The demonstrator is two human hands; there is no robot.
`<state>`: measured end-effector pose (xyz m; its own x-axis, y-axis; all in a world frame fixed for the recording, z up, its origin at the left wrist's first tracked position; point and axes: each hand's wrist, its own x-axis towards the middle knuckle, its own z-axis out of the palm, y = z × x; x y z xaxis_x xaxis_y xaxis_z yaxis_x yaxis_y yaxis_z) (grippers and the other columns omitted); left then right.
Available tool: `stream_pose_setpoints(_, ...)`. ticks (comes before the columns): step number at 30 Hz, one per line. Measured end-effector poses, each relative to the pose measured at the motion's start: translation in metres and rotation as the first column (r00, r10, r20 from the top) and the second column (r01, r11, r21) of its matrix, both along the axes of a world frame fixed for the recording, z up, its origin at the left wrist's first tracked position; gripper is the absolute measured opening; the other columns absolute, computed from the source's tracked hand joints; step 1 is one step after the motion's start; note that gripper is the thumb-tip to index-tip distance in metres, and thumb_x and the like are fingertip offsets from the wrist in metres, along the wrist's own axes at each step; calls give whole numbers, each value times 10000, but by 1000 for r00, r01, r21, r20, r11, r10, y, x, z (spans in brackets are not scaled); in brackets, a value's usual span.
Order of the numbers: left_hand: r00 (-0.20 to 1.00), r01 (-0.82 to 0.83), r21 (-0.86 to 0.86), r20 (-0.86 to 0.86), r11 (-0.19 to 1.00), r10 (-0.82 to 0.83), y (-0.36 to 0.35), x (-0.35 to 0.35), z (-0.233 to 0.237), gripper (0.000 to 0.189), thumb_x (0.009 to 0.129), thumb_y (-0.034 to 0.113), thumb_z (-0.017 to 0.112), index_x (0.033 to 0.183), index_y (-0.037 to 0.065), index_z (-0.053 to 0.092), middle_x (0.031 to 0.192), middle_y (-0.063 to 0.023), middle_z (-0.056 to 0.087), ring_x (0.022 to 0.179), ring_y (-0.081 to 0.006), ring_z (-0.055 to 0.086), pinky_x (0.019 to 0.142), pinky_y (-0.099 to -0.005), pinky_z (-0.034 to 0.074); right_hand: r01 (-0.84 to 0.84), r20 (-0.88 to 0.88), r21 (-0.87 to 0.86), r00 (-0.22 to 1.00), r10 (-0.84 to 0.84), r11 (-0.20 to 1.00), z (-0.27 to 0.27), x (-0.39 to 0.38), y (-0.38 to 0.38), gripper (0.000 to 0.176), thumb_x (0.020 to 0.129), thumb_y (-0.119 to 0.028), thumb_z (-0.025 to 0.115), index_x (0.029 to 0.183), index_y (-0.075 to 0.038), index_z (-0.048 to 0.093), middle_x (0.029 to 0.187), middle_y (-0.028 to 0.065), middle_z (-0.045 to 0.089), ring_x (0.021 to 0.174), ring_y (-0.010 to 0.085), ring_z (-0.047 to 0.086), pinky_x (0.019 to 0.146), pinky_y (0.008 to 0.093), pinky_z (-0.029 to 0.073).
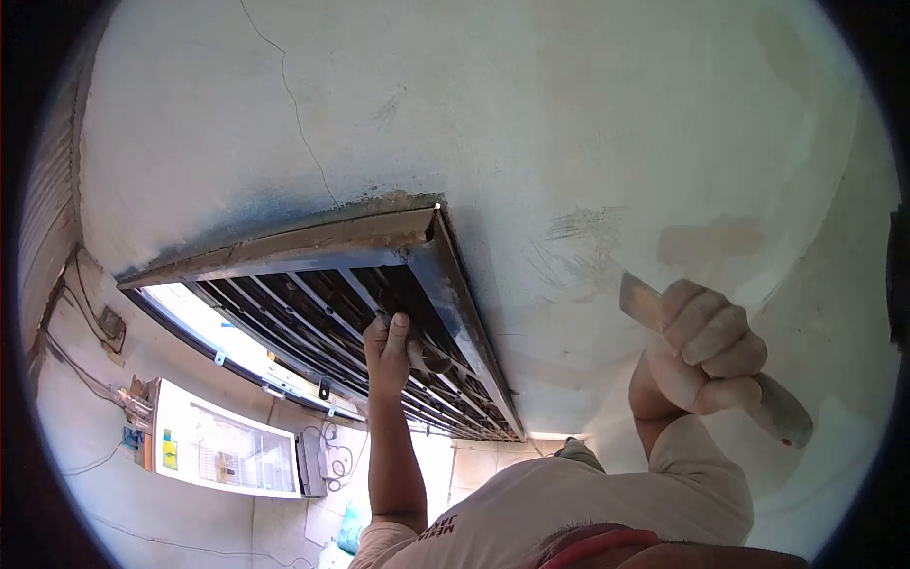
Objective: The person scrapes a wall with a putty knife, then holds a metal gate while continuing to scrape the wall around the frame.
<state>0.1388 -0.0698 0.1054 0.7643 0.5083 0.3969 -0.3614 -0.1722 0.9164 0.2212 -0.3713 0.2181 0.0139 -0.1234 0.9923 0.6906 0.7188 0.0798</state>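
My right hand (pixel 706 346) is closed in a fist round a putty knife (pixel 773 412). Its short flat blade sticks out past my fingers, tilted up and left in front of the pale wall (pixel 531 123), and the rounded handle end shows below the hand. Over the dark metal grille (pixel 474 384), my left hand (pixel 387 346) is closed with the thumb up. Beside it shows a brownish tool handle (pixel 431 360) with a rounded end; the part inside the fingers is hidden. Dark scratch marks (pixel 583 228) and a smooth darker patch (pixel 711 239) lie on the wall near the blade.
The grille's brown frame (pixel 284 245) juts from the wall, its corner close to my left arm. Left of it stand a white glass-fronted cabinet (pixel 227 446), loose cables (pixel 85 375) and a wall box (pixel 112 324). A thin crack (pixel 292 90) runs along the wall.
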Motion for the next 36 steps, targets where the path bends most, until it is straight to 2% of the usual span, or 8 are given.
stream_pose_setpoints(7,1000,-11,-26,27,1000,12,-9,0,6,261,921,265,537,785,42,550,638,62,493,567,-22,399,512,-188,314,51,112,65,992,-58,997,-8,-15,-24,383,897,-300,465,596,-124,308,505,-43,311,439,97,314,494,272,299)
stream_pose_setpoints(10,1000,-1,-5,12,1000,1,-4,-1,1,262,922,264,535,790,37,551,636,60,495,574,-25,410,523,-193,329,588,-200,-98,779,-595,803,-39,8,3,317,925,-267,377,655,-107,336,540,-13,365,462,120,346,518,287,335)
stream_pose_setpoints(12,1000,11,-16,-17,1000,-12,-5,-3,4,266,922,264,533,777,42,542,630,57,492,568,-26,410,516,-194,331,551,-223,-118,796,-562,826,-43,14,9,292,941,-252,334,691,-101,345,562,4,387,470,134,349,534,307,354)
stream_pose_setpoints(15,999,-36,21,17,999,36,-8,0,5,277,923,267,530,749,51,521,615,53,482,551,-26,406,498,-193,324,65,-215,145,976,-32,987,-21,8,16,444,932,-356,448,603,-94,308,534,4,311,458,146,263,497,320,257)
stream_pose_setpoints(18,998,-50,-3,31,999,50,-10,2,4,285,924,271,529,736,58,509,604,52,474,541,-25,401,482,-191,313,222,-106,100,972,-212,970,-26,16,15,369,965,-348,304,678,-116,321,567,11,367,474,134,291,538,316,280)
stream_pose_setpoints(21,999,-45,-37,2,998,45,-14,-5,4,286,922,275,532,739,58,510,602,53,470,542,-25,399,482,-191,310,-49,-217,-50,975,37,998,-20,24,29,368,959,-325,289,652,-125,324,552,8,366,475,136,308,544,315,299)
stream_pose_setpoints(26,995,-88,6,40,996,88,-14,0,4,283,918,278,540,746,54,526,598,58,470,534,-24,392,479,-193,301,64,-62,213,997,-52,975,-27,-4,11,338,947,-269,375,652,-126,293,532,1,321,472,134,302,547,310,298)
stream_pose_setpoints(36,996,-69,-40,45,997,70,-20,-3,10,265,921,264,538,790,35,566,644,65,493,557,-20,389,489,-187,307,10,-154,6,988,-9,1000,12,-11,2,306,948,-231,358,666,-118,319,531,9,337,479,127,297,541,309,298)
